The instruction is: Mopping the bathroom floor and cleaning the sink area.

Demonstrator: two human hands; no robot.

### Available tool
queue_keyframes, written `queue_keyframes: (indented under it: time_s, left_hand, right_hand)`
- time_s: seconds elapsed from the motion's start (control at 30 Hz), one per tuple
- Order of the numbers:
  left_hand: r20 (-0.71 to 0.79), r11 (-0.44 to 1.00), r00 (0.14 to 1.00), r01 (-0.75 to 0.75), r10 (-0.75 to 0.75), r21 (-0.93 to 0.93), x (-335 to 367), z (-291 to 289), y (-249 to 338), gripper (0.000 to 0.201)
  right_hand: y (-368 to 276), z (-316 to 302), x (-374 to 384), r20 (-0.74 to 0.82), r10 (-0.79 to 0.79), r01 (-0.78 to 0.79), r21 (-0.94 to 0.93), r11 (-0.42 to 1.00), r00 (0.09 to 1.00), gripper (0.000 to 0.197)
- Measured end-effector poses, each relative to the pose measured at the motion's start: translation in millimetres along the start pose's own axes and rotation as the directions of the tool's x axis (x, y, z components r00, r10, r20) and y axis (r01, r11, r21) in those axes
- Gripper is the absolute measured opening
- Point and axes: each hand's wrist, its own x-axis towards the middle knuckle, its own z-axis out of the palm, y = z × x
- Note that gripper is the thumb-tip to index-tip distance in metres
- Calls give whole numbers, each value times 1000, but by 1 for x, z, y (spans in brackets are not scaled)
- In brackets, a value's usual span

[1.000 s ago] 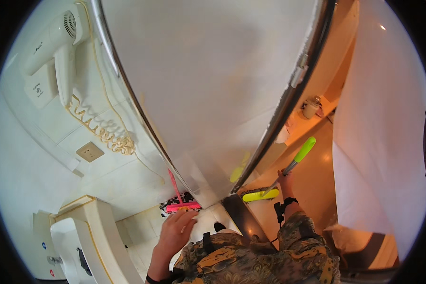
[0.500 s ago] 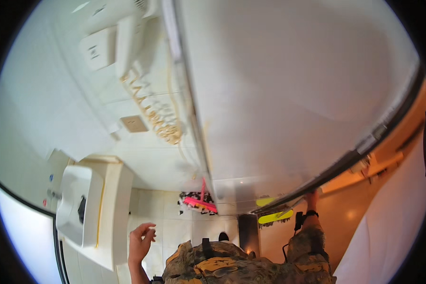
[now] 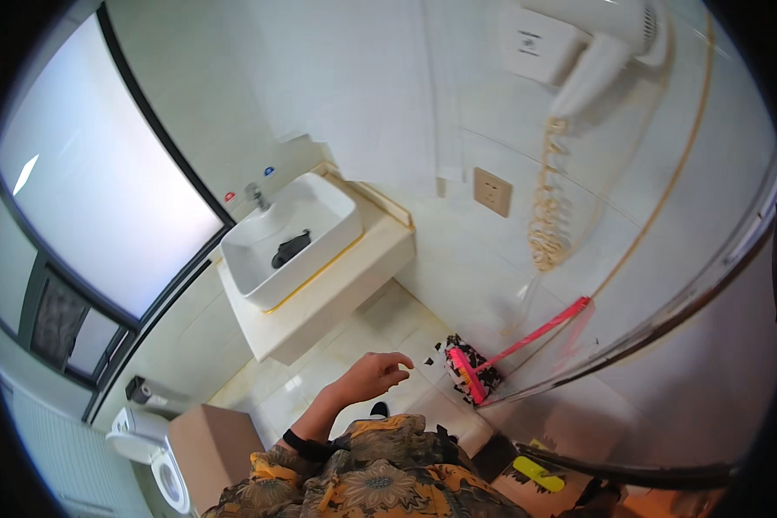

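Note:
My left hand (image 3: 373, 377) hangs in front of my body over the tiled floor. Its fingers are loosely bent and it holds nothing. Below and ahead of it, the pink broom (image 3: 466, 375) stands against the wall, its head on a black-and-white patterned piece. At the lower right my right forearm is dark and partly cut off, with a black band (image 3: 600, 492) at the wrist. My right hand's fingers are hidden near the dark-edged door (image 3: 647, 473). Near that arm lies a yellow-green brush head (image 3: 540, 475).
A white washbasin (image 3: 341, 216) with a dark object (image 3: 292, 248) in it sits on a counter (image 3: 332, 293). A hair dryer (image 3: 600, 73) with a coiled cord hangs on the wall above a socket (image 3: 492, 192). A toilet (image 3: 171, 483) and a brown box (image 3: 211, 453) are at lower left.
My view has swung left, bringing the basin towards the middle and the window, toilet and box into view. My right hand, earlier at the door's edge, is now mostly hidden.

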Motion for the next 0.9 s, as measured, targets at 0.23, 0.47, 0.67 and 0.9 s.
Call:
queue_keyframes:
  time_s: [0.23,0.47,0.67,0.9]
  left_hand:
    - [-7,997,998,61,-61,39,-15,0,-10,21]
    - [12,993,994,105,-106,62,-26,6,-14,22]
    - [4,993,993,119,-119,13,-23,5,-18,20]
    - [37,989,989,145,-146,19,-48,-6,-30,21]
  right_hand:
    - [-45,20,21,29,-90,90,5,996,995,43]
    - [-55,27,32,35,-89,89,-8,996,995,44]
    - [-53,35,29,37,-52,54,-35,998,998,45]
    - [-61,32,11,33,-21,24,-68,997,999,45]
